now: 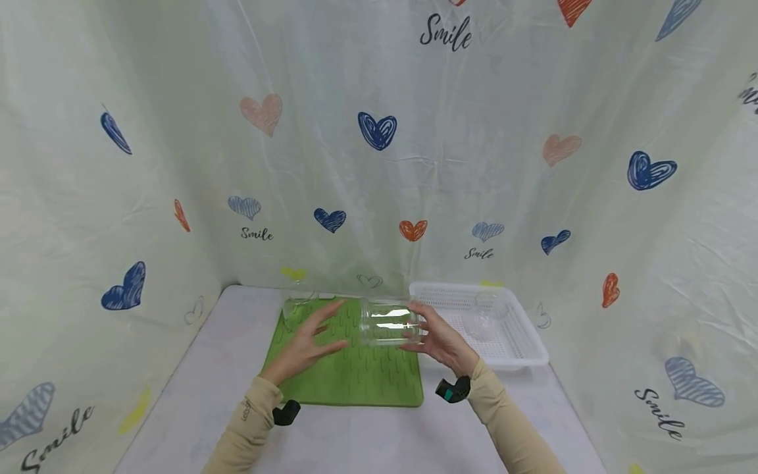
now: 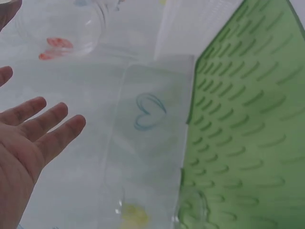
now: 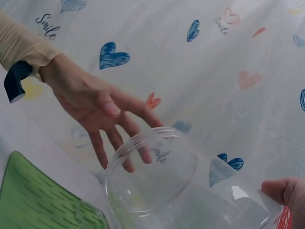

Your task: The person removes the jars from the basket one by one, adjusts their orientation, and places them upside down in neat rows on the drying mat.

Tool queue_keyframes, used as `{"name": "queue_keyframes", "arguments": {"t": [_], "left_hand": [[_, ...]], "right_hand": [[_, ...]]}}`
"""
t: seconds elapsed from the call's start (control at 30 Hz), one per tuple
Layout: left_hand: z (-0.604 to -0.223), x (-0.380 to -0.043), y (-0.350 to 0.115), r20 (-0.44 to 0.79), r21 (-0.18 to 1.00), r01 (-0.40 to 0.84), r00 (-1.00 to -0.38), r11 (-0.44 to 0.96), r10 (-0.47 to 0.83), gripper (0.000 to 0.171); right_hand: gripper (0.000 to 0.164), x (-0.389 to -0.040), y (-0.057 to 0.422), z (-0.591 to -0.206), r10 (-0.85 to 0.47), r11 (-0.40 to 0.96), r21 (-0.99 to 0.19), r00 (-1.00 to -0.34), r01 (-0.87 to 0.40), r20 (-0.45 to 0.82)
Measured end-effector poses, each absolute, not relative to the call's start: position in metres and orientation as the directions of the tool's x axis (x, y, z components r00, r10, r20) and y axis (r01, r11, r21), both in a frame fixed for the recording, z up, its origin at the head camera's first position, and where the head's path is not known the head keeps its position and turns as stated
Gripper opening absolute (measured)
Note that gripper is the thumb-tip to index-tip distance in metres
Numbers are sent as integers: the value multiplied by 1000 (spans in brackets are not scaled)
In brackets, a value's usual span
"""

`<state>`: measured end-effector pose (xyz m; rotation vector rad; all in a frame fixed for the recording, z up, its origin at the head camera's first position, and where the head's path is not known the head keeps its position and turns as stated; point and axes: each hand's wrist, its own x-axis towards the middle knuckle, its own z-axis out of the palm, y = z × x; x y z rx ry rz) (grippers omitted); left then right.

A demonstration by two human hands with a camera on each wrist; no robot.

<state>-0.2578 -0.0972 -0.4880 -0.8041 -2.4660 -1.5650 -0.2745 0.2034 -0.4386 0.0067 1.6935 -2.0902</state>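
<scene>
My right hand (image 1: 443, 337) grips a clear jar (image 1: 387, 322) by its right end and holds it sideways over the green mat (image 1: 349, 385). In the right wrist view, the ringed rim of the jar (image 3: 112, 179) faces the left hand, and the right thumb (image 3: 281, 188) lies along the other end. To the left of the jar, my left hand (image 1: 303, 349) is spread with its palm turned toward it. The left wrist view shows those fingers (image 2: 52, 119) loosely straight with nothing in them. Another clear container (image 1: 294, 309) stands at the mat's back left corner, partly behind the left hand.
A white plastic basket (image 1: 527, 342) sits at the back right of the white table (image 1: 349, 444), with a clear container (image 1: 488, 316) inside. A pale curtain (image 1: 326, 164) printed with hearts and lettering surrounds the table at the back and sides.
</scene>
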Motion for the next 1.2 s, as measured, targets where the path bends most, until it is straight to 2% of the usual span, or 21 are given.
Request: {"name": "queue_keyframes", "arguments": {"t": [0.23, 0.4, 0.63, 0.8, 0.97, 1.2], "left_hand": [[-508, -243, -128, 300, 806, 419, -898, 418, 322, 64], [-531, -232, -148, 185, 800, 317, -938, 509, 293, 51], [-566, -218, -160, -26, 765, 157, -962, 624, 273, 61], [-585, -208, -161, -93, 715, 91, -970, 694, 223, 55], [-600, -204, -161, -101, 647, 73, -978, 759, 180, 47], [-610, -202, -157, -3, 523, 173, -979, 835, 205, 47]], "right_hand": [[85, -279, 202, -440, -293, -121, -944, -920, 305, -260], [79, -283, 201, -443, -247, -67, -968, -944, 243, -220], [76, -296, 193, -445, -101, 72, -986, -982, 151, -158], [78, -303, 182, -446, -17, 154, -983, -994, 105, -109], [82, -311, 169, -449, 19, 254, -966, -999, 36, -32], [83, -326, 150, -459, 49, 373, -925, -995, -64, 89]]}}
